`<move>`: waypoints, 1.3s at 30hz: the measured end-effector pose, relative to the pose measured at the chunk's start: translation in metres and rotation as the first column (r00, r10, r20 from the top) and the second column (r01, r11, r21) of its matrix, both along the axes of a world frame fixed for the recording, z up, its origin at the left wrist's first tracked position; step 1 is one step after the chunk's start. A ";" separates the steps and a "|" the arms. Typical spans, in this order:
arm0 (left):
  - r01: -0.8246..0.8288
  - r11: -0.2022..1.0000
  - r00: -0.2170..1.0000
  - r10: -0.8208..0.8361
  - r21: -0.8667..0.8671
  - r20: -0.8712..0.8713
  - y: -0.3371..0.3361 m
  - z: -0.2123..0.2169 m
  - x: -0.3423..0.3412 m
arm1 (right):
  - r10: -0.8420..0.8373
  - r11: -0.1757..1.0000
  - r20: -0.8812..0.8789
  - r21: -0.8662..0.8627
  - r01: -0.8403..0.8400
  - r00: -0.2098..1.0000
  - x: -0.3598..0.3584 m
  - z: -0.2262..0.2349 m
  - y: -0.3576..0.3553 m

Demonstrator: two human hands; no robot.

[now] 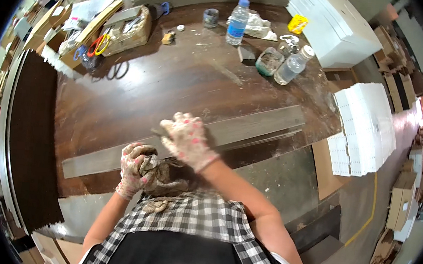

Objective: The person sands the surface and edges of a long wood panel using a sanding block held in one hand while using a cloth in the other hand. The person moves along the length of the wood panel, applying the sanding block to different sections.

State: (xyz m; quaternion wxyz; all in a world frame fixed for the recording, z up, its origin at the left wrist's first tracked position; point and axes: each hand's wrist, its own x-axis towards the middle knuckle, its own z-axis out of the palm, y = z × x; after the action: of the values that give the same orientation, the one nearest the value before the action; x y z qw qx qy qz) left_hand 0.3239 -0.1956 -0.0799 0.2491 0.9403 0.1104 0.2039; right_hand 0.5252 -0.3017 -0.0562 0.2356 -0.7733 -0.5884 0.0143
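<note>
A long grey wood-grain plank (pixel 255 125) lies slantwise across the brown table in front of me. My left hand (pixel 134 168), in a white work glove with red dots, is closed round a crumpled, dirty rag (pixel 163 177) at the plank's near edge, close to my checked apron. Over the middle of the plank is my right hand (pixel 190 141), gloved the same way, fingers curled. A thin dark piece sticks out on its left side, too small and blurred to name. A narrow strip (pixel 266 138) runs along the plank's near side at the right.
Two water bottles (pixel 238 23) (pixel 293 66), a green-based cup (pixel 269 62) and a small jar (pixel 210 18) stand at the back. Scissors (pixel 100 45) and a filled carton (pixel 129 32) are back left. Stacked white panels (pixel 365 130) stand right; dark boards (pixel 32 136) stand left.
</note>
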 end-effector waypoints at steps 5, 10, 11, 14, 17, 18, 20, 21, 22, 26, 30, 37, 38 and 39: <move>-0.033 0.997 0.999 0.030 0.064 0.043 -0.001 -0.004 -0.001 | -0.230 0.972 0.187 0.084 0.218 0.955 0.141 0.004 -0.100; -0.019 1.000 0.999 0.019 -0.009 -0.031 -0.002 0.008 0.010 | -0.644 0.765 -0.016 -0.006 0.644 0.765 0.271 0.003 -0.210; -0.074 0.997 0.997 0.074 -0.024 -0.016 -0.004 0.007 0.013 | -0.581 0.812 -0.086 0.004 0.583 0.809 0.274 0.006 -0.211; -0.038 0.998 0.998 0.037 -0.040 -0.044 -0.002 0.007 0.006 | -0.449 0.889 -0.198 -0.001 0.458 0.871 0.268 0.000 -0.221; -0.010 0.999 1.000 0.011 -0.031 0.029 0.000 0.001 0.000 | -0.476 0.875 -0.259 -0.048 0.481 0.840 0.267 0.004 -0.256; -0.006 1.000 1.000 0.007 -0.030 0.028 -0.001 0.001 0.002 | -0.517 0.855 -0.269 -0.104 0.509 0.813 0.267 0.006 -0.271; 0.000 1.000 1.000 0.000 -0.013 -0.004 -0.002 0.003 0.005 | -0.528 0.839 -0.362 -0.082 0.538 0.768 0.265 -0.003 -0.282; 0.007 1.000 0.997 -0.006 0.012 -0.079 0.000 0.007 0.003 | -0.483 0.844 -0.355 0.056 0.534 0.801 0.256 -0.004 -0.273; 0.005 1.000 1.000 -0.005 -0.029 -0.006 -0.002 0.003 0.004 | -0.444 0.831 -0.334 0.192 0.521 0.832 0.249 -0.003 -0.267; -0.080 0.991 0.994 0.088 -0.110 0.067 -0.006 -0.005 0.003 | -0.520 0.810 -0.213 0.184 0.557 0.827 0.223 -0.015 -0.270; -0.084 0.992 0.995 0.087 -0.089 0.038 -0.011 0.003 0.009 | -0.473 0.799 -0.299 0.250 0.547 0.829 0.197 -0.020 -0.295; -0.045 0.995 0.998 0.049 -0.090 0.037 -0.002 -0.004 0.007 | -0.768 0.571 -0.064 0.383 0.726 0.638 0.181 -0.056 -0.233; -0.067 0.994 0.997 0.071 -0.090 0.036 -0.002 -0.004 0.005 | -0.766 0.561 -0.057 0.427 0.710 0.640 0.158 -0.055 -0.219; -0.050 0.996 0.998 0.053 -0.078 0.037 -0.001 -0.005 0.005 | -0.735 0.620 -0.071 0.333 0.710 0.675 0.135 -0.054 -0.209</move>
State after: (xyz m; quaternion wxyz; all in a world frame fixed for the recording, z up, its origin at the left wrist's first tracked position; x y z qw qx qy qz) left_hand 0.3285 -0.1969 -0.0850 0.2818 0.9227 0.1376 0.2243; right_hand 0.6598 -0.5103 -0.1104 0.3272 -0.8925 -0.2295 -0.2090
